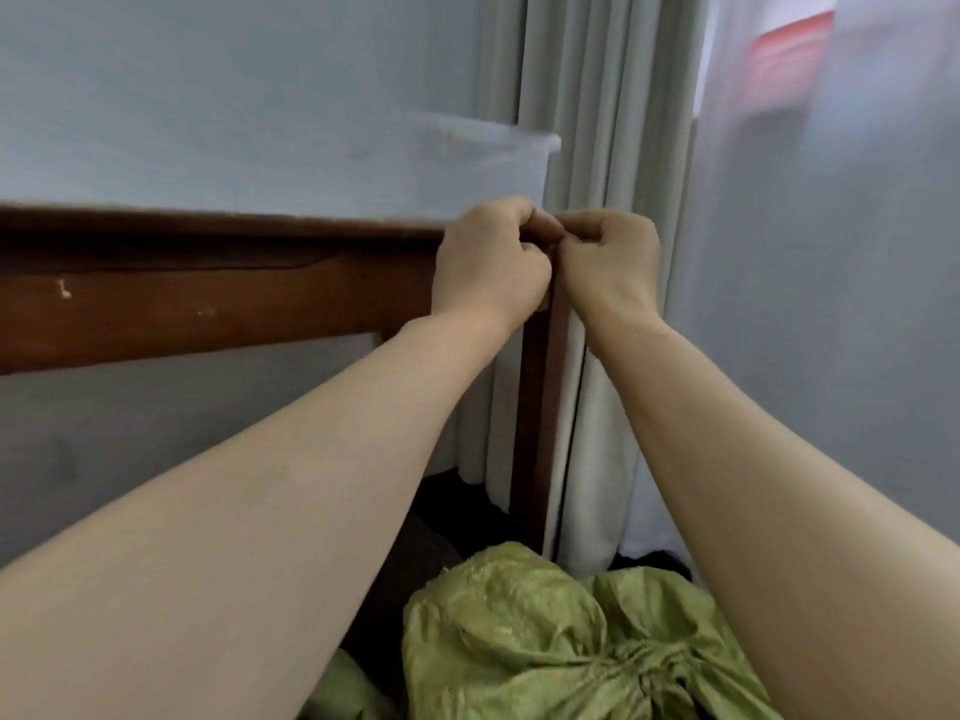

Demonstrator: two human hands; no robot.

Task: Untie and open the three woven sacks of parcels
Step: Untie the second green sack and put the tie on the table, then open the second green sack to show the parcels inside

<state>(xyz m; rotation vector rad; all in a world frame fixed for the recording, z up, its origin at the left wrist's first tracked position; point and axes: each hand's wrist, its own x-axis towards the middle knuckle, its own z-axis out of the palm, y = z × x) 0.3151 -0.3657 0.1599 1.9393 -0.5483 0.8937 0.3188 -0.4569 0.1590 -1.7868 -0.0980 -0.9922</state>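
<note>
L hand touches R hand (above sack).

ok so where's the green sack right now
In the head view the green sack lies at the bottom centre, between the two forearms, just below the wooden table leg and the pale curtain.

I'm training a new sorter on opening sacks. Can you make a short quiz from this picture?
1. True or false: the left hand and right hand are gripping the green sack.
2. What stands on the wooden table? A) clear plastic bin B) kettle C) lamp
3. Fill in: the sack's neck is ___ shut.
Key: 1 false, they meet with curled fingers at the table corner; 2 A; 3 gathered.
</note>
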